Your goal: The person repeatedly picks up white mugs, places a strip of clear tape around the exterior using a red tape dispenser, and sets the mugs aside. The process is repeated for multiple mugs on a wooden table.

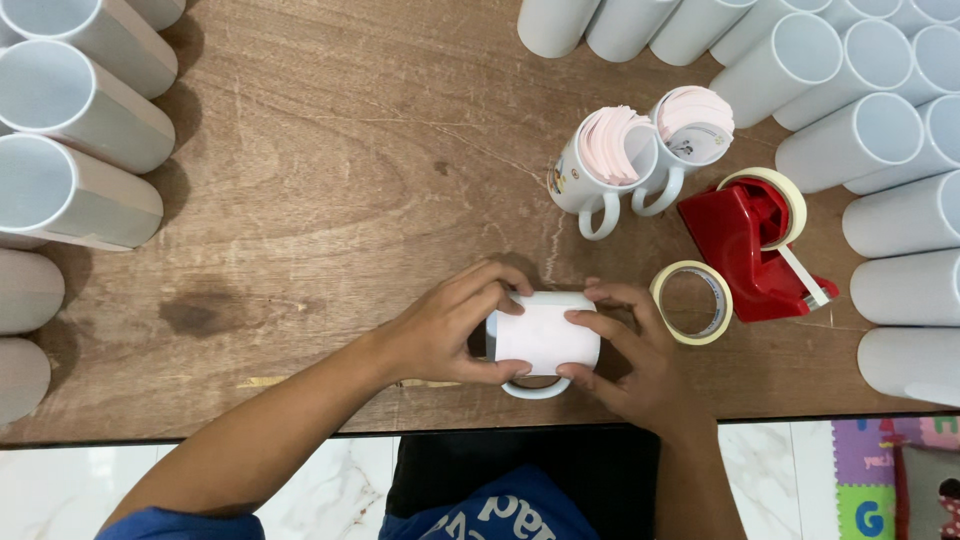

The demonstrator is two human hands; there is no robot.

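While both hands, left [447, 335] and right [625, 360], press a white sheet [545, 337] around the mug [540, 385] to flatten it, we note tape [691, 302] just right.

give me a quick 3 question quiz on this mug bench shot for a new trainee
1. What do the left hand and right hand press around the white mug?
2. True or false: the loose tape roll sits on the red tape dispenser.
3. What fills the two printed mugs behind the hands: A) water B) pink sheets C) pens?

Key
1. A white paper sheet, wrapped over the mug's side.
2. False; it lies flat on the wooden table, beside the dispenser.
3. B
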